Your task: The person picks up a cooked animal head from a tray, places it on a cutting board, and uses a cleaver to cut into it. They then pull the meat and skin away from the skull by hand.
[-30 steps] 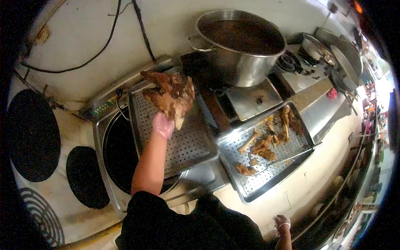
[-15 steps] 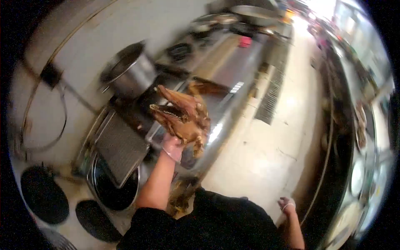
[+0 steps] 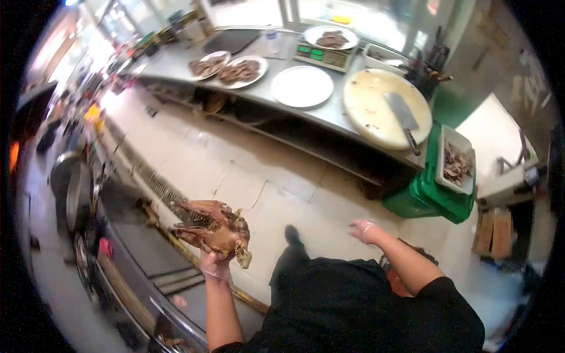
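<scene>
A roasted bird is held up over the tiled floor by the gloved left hand, fingers closed round its lower end. The right hand hangs empty, fingers loosely spread. Gripped so low, the glossy bird could slip and be dropped.

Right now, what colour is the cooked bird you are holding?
The cooked bird is golden brown, clearest in the head view.

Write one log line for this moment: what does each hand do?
left hand: holds roast bird | right hand: free, open | ahead: counter with cutting board, cleaver
</scene>
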Available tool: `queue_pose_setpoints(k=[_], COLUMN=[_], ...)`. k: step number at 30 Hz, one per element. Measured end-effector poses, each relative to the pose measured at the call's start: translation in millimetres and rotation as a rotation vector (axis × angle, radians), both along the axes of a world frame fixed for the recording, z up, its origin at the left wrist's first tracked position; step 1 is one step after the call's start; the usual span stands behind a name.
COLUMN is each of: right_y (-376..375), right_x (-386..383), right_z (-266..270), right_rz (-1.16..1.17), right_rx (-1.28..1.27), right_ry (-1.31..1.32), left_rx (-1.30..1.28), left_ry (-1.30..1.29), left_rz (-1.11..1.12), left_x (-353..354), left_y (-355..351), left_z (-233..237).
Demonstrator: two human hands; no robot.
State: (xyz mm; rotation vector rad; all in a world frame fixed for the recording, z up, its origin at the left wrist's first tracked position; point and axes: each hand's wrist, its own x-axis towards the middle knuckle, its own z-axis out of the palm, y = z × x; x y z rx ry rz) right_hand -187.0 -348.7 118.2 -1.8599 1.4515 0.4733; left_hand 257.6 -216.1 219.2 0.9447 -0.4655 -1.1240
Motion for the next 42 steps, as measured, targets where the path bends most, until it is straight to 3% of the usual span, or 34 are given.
queue_pose_setpoints(k=[2,5,7,8,10,11,13,15,17,19,21,22,24,26,28,29,31,33,34,35,36,37,39,40,42], right_y=[-14.2,-41.7,-52.8,-63.7,-76.5,-87.7,-135.3,-165.2,-185.7,-208.6,-233.1,-245.0,-265.9,-280.6,-286.5,-286.4,-295.2,-303.2,-294.6,-281.4,-271.1,-262.5,-246.9,-243.9,-247.9], right_x=[-4.5,-19.0,-24.7,-23.1,-28.1,-27.9,-25.7,-35.9,-54.4,-78.6,-101.8,-114.6,-134.3,-156.3,-171.9,-175.8,-183.5,-179.0,-178.5,-180.5,-180.8,-175.5,-157.4,-148.8,-132.6], right_z=[2.0,13.6,18.9,21.1,24.9,39.2,81.1,92.1,88.7,80.1,88.8,86.3,88.0,63.1,48.9,46.3,65.5,121.2,111.7,97.6,86.9,80.0,74.0,73.9,74.9], right_rz=[-0.055,-0.392,-0.572,-0.612,-0.726,-0.763,-0.753,-0.855,-0.936,-0.865,-0.875,-0.835,-0.838,-0.835,-0.818,-0.861,-0.93,-1.115,-1.145,-1.225,-1.296,-1.32,-1.407,-1.415,-1.516], right_rx=[0.011,0.087,-0.048,-0.055,-0.276,-0.267,-0.288,-0.391,-0.499,-0.768,-0.761,-0.717,-0.5,-0.45,-0.385,-0.4,-0.418,-0.146,-0.126,-0.25,-0.387,-0.383,-0.638,-0.633,-0.64], right_ry=[0.029,-0.129,-0.043,-0.041,-0.061,-0.049,-0.011,-0.049,-0.077,0.093,0.122,0.182,0.208,0.173,0.143,0.121,0.105,0.153,0.152,0.013,-0.119,-0.105,-0.344,-0.332,-0.638], left_rx=[0.021,0.068,0.213,0.073,0.125,0.19,0.03,0.032,-0.119,0.001,-0.009,-0.017,0.011,-0.018,-0.114,-0.104,-0.332,-0.491,-0.693,-0.921,-0.918,-0.955,-1.37,-1.378,-1.422], left_ry=[-0.019,0.067,-0.048,-0.207,-0.255,-0.312,-0.602,-0.613,-0.826,-1.041,-1.183,-1.346,-1.404,-1.422,-1.837,-1.838,-2.146,-2.173,-2.335,-2.483,-2.548,-2.535,-2.423,-2.386,-2.268], left_rz=[-0.099,-0.293,-0.281,-0.361,-0.452,-0.501,-0.583,-0.748,-0.877,-0.94,-0.993,-1.009,-1.117,-1.187,-1.284,-1.305,-1.359,-1.473,-1.539,-1.585,-1.745,-1.759,-1.613,-1.663,-1.637], left_x=[7.2,14.8,10.1,24.4,-10.6,-32.3,-69.3,-119.4,-157.2,-216.0,-259.5,-276.9,-308.6,-335.7,-371.6,-383.2,-409.2,-430.7,-441.5,-453.1,-466.8,-472.3,-477.3,-479.2,-476.0], left_y=[-61.5,-181.7,-249.5,-285.1,-352.0,-384.4,-449.9,-506.7,-563.5,-581.6,-608.0,-617.0,-633.7,-651.4,-651.2,-652.5,-662.0,-670.1,-675.1,-679.1,-676.9,-685.4,-701.2,-705.3,-721.7], left_z=[-7.3,-25.1,-29.1,-74.3,-25.8,-6.3,-1.8,33.7,16.5,58.6,48.4,52.1,54.1,46.9,85.9,87.8,91.9,99.9,96.7,95.6,114.1,105.8,85.7,82.2,72.1])
